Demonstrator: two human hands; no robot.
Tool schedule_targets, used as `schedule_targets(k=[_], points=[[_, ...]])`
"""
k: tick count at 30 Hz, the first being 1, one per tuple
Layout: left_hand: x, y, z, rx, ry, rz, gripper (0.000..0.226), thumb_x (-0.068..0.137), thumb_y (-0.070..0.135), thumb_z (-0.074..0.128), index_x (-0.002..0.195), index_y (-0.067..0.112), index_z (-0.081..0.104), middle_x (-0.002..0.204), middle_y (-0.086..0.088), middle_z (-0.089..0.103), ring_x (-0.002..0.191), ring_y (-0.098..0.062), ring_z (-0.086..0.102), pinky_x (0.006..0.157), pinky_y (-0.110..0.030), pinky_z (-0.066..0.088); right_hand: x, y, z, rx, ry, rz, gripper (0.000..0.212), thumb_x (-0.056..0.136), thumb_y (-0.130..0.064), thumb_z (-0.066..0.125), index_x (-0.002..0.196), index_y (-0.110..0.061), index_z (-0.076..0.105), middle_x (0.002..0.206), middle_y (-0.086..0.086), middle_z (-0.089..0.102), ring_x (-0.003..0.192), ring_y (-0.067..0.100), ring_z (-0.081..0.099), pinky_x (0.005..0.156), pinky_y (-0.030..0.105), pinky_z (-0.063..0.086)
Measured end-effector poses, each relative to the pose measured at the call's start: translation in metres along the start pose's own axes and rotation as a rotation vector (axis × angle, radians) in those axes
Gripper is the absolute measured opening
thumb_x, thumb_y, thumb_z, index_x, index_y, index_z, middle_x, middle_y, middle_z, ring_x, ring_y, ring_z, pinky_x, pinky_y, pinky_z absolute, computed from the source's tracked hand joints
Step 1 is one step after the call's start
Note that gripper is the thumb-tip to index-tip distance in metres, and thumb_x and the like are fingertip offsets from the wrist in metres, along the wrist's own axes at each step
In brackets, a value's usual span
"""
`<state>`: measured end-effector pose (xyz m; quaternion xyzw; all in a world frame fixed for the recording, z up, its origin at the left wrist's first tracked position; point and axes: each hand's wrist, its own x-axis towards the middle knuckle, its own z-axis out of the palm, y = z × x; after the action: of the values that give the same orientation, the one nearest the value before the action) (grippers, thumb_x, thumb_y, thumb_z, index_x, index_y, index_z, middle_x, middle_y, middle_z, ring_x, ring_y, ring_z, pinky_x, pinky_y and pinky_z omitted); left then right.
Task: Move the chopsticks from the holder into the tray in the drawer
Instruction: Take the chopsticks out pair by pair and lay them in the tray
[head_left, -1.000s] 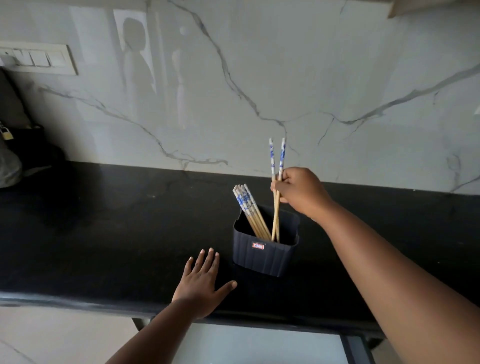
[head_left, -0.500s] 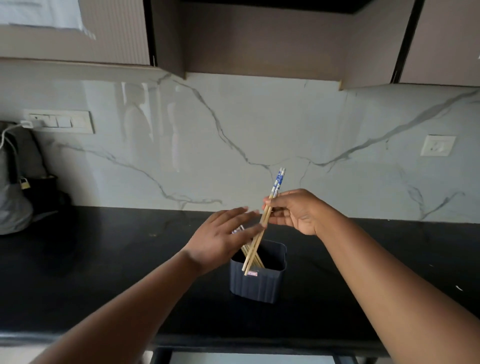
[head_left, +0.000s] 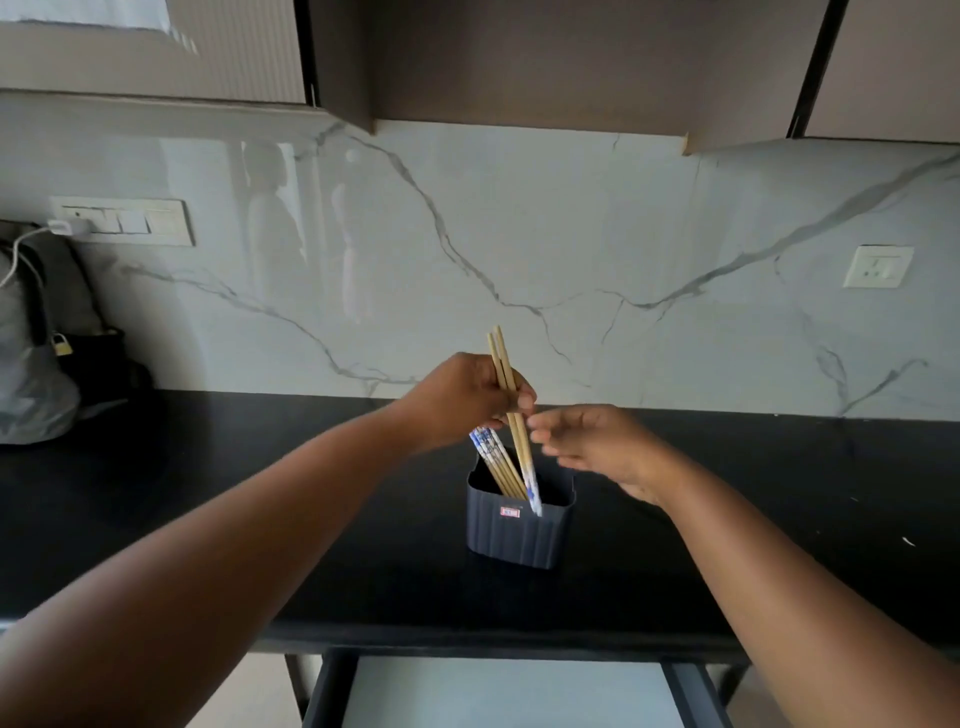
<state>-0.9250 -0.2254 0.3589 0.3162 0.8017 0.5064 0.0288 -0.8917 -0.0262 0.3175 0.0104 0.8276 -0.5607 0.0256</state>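
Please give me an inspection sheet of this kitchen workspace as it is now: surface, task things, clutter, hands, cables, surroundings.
Surface: black countertop, mostly bare.
Job's things: dark holder upright with chopsticks inside; held pair of chopsticks, patterned ends down over the holder; drawer open below, tray not discernible.
Clutter: grey bag at far left.
Hands: left hand grips the held pair; right hand open, empty.
Cables: white charger cable from the switch panel.
Surroundings: marble backsplash, wall socket, upper cabinets.

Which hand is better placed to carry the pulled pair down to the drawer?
Likely the left hand: it already grips the pair of wooden chopsticks above the dark ribbed holder. The right hand is open and empty.
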Motion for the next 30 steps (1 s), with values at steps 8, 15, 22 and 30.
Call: schedule_targets(k=[8,15,22,30], points=[[0.018,-0.033,0.003,-0.168,-0.242,-0.361,0.024,0.090,0.017,0.066,0.105,-0.001,0.066,0.094,-0.012,0.075,0.085,-0.025,0.073,0.070,-0.031,0.060,-0.010,0.036,0.039,0.215,-0.145,0.090,0.026,0.074,-0.002,0.078,0.100,0.000,0.073,0.097,0.018,0.075,0.090,0.029,0.073,0.077,0.037,0.060],[0.003,-0.107,0.032,-0.126,-0.275,-0.434,0.067,0.064,0.067,0.064,0.103,0.013,0.068,0.108,-0.002,0.071,0.096,-0.013,0.067,0.083,-0.025,0.051,-0.017,0.112,0.066,0.037,-0.174,0.253,0.012,0.076,0.000,0.078,0.085,-0.008,0.075,0.078,0.009,0.076,0.075,0.020,0.074,0.071,0.033,0.062],[-0.057,-0.214,0.067,0.393,0.331,0.020,0.041,0.090,0.047,0.059,0.122,0.020,0.053,0.105,0.004,0.068,0.091,-0.003,0.063,0.074,-0.019,0.045,-0.057,0.236,0.120,-0.586,-0.405,0.282,0.010,0.076,-0.013,0.073,0.075,-0.003,0.072,0.061,0.004,0.058,0.056,0.013,0.052,0.053,0.020,0.039],[-0.075,-0.277,0.091,0.804,0.123,-0.346,0.075,0.091,0.065,0.035,0.147,0.016,0.030,0.159,-0.008,0.023,0.147,-0.025,0.013,0.118,-0.042,0.011,-0.071,0.283,0.158,-0.863,-0.632,0.355,0.020,0.082,0.001,0.053,0.086,-0.010,0.069,0.077,0.007,0.055,0.071,0.027,0.053,0.062,0.027,0.042]])
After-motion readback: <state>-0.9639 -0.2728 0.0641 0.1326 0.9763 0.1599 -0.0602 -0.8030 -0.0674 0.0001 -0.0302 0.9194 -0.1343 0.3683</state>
